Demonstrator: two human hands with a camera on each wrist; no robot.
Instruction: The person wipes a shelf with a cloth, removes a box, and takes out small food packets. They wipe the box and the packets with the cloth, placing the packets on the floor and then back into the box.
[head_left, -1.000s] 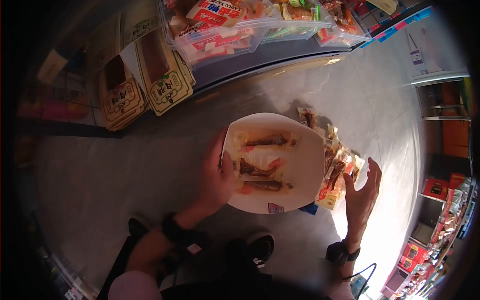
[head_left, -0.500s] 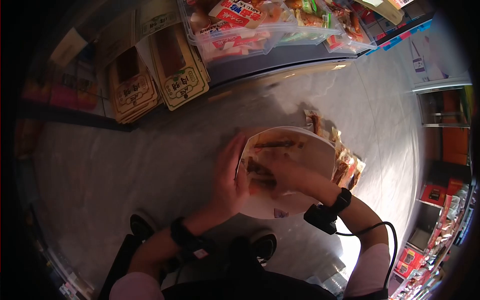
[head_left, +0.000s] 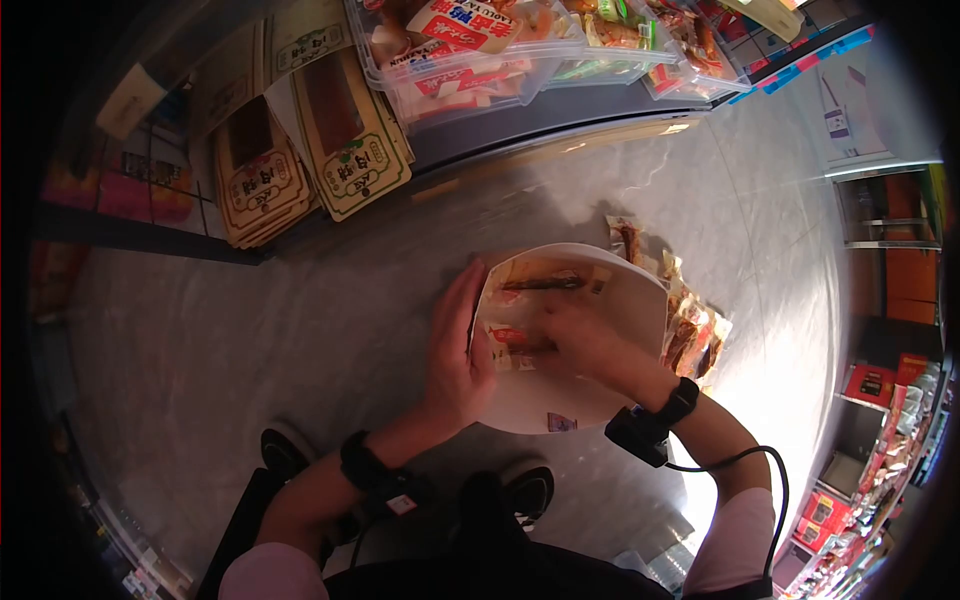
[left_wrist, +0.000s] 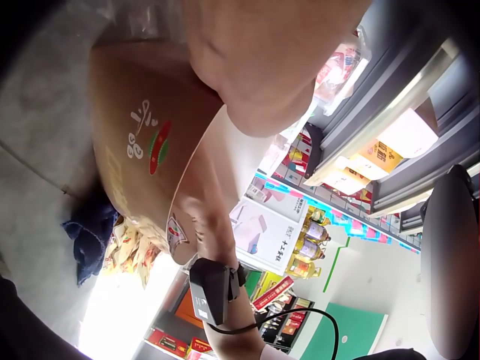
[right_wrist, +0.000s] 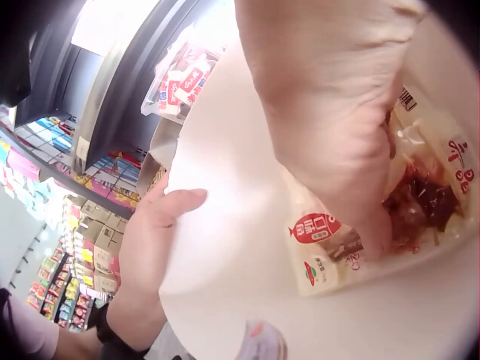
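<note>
A paper bucket [head_left: 520, 405], white inside and printed brown outside, is tilted toward me above the floor. My left hand [head_left: 460, 350] grips its left rim, with the thumb on the inside wall. Reaching into the bucket, my right hand [head_left: 590, 340] curls its fingers over a vacuum-sealed snack packet [right_wrist: 319, 274] with a red fish-shaped label. Part of this packet is hidden behind the hand. Another sealed packet [right_wrist: 435, 199] with dark brown food lies beside it in the right wrist view. Farther up the bucket is a long dark packet [head_left: 545, 280].
Several sealed packets [head_left: 695, 335] lie on the floor behind the bucket's right side. A dark blue cloth [left_wrist: 90, 229] is near them. Ahead stands a shelf with clear plastic boxes [head_left: 470, 95] of snacks and flat cream packs [head_left: 350, 165]. Stocked shelves [head_left: 870, 440] line the right.
My right hand has moved from the bucket's right side into it, onto the packets. A packet with a red label now shows under the fingers. The left hand keeps its hold on the rim.
</note>
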